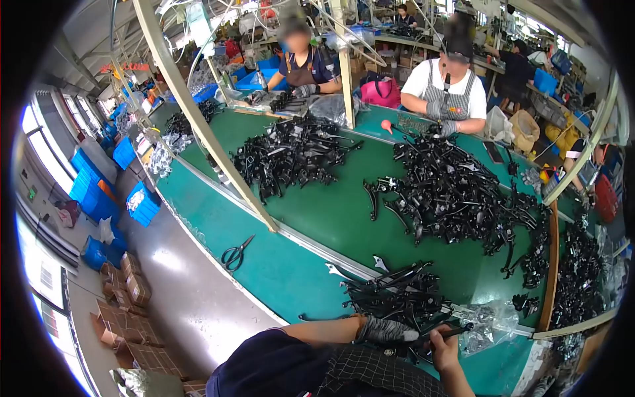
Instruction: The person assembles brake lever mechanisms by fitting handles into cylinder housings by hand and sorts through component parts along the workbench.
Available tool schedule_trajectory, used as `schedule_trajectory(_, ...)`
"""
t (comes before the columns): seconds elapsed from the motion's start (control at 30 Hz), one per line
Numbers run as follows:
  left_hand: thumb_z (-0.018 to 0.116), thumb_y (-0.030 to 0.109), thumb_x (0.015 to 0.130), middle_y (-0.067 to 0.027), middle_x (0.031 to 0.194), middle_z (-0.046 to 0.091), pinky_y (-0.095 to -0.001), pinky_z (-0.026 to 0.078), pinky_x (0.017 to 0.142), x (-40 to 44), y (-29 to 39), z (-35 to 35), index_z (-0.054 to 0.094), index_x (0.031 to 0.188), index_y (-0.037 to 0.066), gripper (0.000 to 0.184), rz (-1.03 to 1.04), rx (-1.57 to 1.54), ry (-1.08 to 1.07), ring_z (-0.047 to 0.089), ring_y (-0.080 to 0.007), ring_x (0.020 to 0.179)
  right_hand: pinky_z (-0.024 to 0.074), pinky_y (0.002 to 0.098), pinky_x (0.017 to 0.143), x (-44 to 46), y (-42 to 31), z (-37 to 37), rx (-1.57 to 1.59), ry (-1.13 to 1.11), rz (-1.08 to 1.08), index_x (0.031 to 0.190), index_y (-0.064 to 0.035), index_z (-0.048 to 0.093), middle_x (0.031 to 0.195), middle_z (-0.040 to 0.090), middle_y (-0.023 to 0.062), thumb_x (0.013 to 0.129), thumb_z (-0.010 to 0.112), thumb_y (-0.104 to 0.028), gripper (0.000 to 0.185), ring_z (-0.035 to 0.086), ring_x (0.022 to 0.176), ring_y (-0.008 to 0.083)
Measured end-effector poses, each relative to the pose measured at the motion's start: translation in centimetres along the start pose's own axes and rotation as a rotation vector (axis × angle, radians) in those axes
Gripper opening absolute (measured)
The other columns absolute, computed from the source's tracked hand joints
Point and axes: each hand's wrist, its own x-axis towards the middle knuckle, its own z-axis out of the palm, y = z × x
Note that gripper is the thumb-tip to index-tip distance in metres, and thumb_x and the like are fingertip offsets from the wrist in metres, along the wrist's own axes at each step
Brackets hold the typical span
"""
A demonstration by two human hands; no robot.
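My left hand (390, 329), in a grey knit glove, reaches in from the left at the near edge of the bench, its fingers closed. Whatever lies under those fingers is hidden. Beside it, my bare right hand (444, 347) grips a black brake lever (458, 329) whose end points right. Just beyond both hands is a heap of similar black levers (397, 291), a few with silver ends. A crumpled clear plastic bag (493, 327) lies right of my right hand.
Black-handled scissors (237, 254) lie on the green bench to the left. Larger heaps of black levers (456, 192) cover the far side. Two co-workers (446, 92) work opposite. A pale post (205, 126) and a metal rail (331, 255) cross the bench.
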Motion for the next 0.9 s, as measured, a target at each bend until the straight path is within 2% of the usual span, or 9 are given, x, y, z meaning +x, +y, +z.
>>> schedule_trajectory(0.13, 0.045, 0.049, 0.089, -0.0028, 0.082, 0.058, -0.0238, 0.045, 0.065, -0.2, -2.5, 0.0, 0.055, 0.108, 0.006, 0.048, -0.049, -0.001, -0.027, 0.055, -0.0103, 0.073, 0.0431, 0.026, 0.052, -1.2, 0.6, -0.1, 0.131, 0.012, 0.054, 0.084, -0.004, 0.049, 0.067, 0.052, 0.0036, 0.084, 0.056, -0.015, 0.014, 0.052, 0.055, 0.0122)
schedule_trajectory(0.2, 0.045, 0.05, 0.09, -0.0028, 0.08, 0.058, -0.0231, 0.046, 0.063, -0.2, -2.9, -0.8, 0.056, 0.106, 0.006, 0.048, -0.055, 0.003, -0.026, 0.055, -0.0101, 0.07, 0.0421, 0.0251, 0.05, -1.3, 0.0, 0.1, -0.052, 0.091, -0.034, 0.082, -0.0038, 0.049, 0.064, 0.053, 0.0042, 0.085, 0.056, -0.015, 0.014, 0.051, 0.053, 0.0121)
schedule_trajectory(0.3, 0.045, 0.055, 0.087, -0.0055, 0.078, 0.058, -0.0261, 0.047, 0.064, -0.4, -2.8, -1.9, 0.055, 0.104, 0.005, 0.053, -0.428, 0.106, -0.174, 0.056, -0.0113, 0.069, 0.0416, 0.0249, 0.048, -1.5, -1.0, 0.0, -0.183, 0.091, -0.099, 0.08, -0.0039, 0.049, 0.062, 0.053, 0.0043, 0.085, 0.056, -0.016, 0.014, 0.051, 0.051, 0.0125)
schedule_trajectory(0.4, 0.047, 0.051, 0.088, -0.0051, 0.078, 0.057, -0.0281, 0.046, 0.07, 0.1, -5.1, -2.6, 0.054, 0.104, 0.005, 0.049, -0.449, 0.223, -0.145, 0.055, -0.0124, 0.074, 0.0417, 0.0254, 0.048, -1.6, -1.1, -0.2, -0.268, 0.006, -0.164, 0.079, -0.0042, 0.049, 0.061, 0.053, 0.0041, 0.085, 0.056, -0.016, 0.015, 0.05, 0.049, 0.0133)
schedule_trajectory(0.5, 0.048, 0.048, 0.089, -0.005, 0.079, 0.057, -0.0291, 0.046, 0.073, 0.3, -5.4, -2.6, 0.055, 0.103, 0.005, 0.046, -0.438, 0.295, -0.147, 0.055, -0.0131, 0.078, 0.0421, 0.0266, 0.047, -1.8, 1.4, -0.5, 0.22, 0.117, -0.015, 0.079, -0.0042, 0.049, 0.06, 0.052, 0.004, 0.086, 0.056, -0.018, 0.017, 0.05, 0.048, 0.0143)
schedule_trajectory(0.6, 0.048, 0.048, 0.089, -0.0052, 0.08, 0.058, -0.0293, 0.046, 0.074, 0.3, -4.3, -2.4, 0.057, 0.101, 0.005, 0.045, -0.408, 0.325, -0.184, 0.055, -0.0133, 0.078, 0.0429, 0.0279, 0.047, -0.9, 1.6, -0.9, 0.157, 0.105, 0.002, 0.08, -0.004, 0.05, 0.061, 0.053, 0.0048, 0.086, 0.056, -0.02, 0.018, 0.051, 0.049, 0.0148)
schedule_trajectory(0.73, 0.049, 0.047, 0.088, -0.004, 0.083, 0.058, -0.0282, 0.046, 0.073, -0.4, -1.8, -1.3, 0.058, 0.101, 0.007, 0.044, -0.5, 0.026, -0.16, 0.054, -0.0114, 0.079, 0.0444, 0.0306, 0.049, -0.2, 1.9, -1.7, 0.048, 0.088, 0.046, 0.082, -0.0038, 0.051, 0.063, 0.054, 0.0062, 0.087, 0.055, -0.023, 0.02, 0.052, 0.05, 0.0158)
schedule_trajectory(0.83, 0.052, 0.048, 0.087, -0.0022, 0.091, 0.058, -0.0263, 0.046, 0.074, -0.5, 0.0, -0.6, 0.056, 0.109, 0.008, 0.045, -0.123, 0.072, -0.089, 0.053, -0.0076, 0.084, 0.0453, 0.0315, 0.051, 0.6, 2.3, -3.3, 0.011, 0.039, 0.069, 0.084, -0.0033, 0.052, 0.065, 0.055, 0.0073, 0.087, 0.054, -0.023, 0.021, 0.053, 0.054, 0.0167)
schedule_trajectory(0.9, 0.053, 0.047, 0.087, -0.0023, 0.094, 0.058, -0.0267, 0.045, 0.076, -1.0, -2.4, -2.8, 0.055, 0.111, 0.008, 0.047, -0.224, -0.018, -0.063, 0.053, -0.008, 0.086, 0.0464, 0.0321, 0.056, 1.1, 3.3, -5.6, -0.004, -0.049, 0.106, 0.085, -0.0025, 0.053, 0.069, 0.056, 0.0088, 0.088, 0.053, -0.024, 0.022, 0.055, 0.059, 0.018)
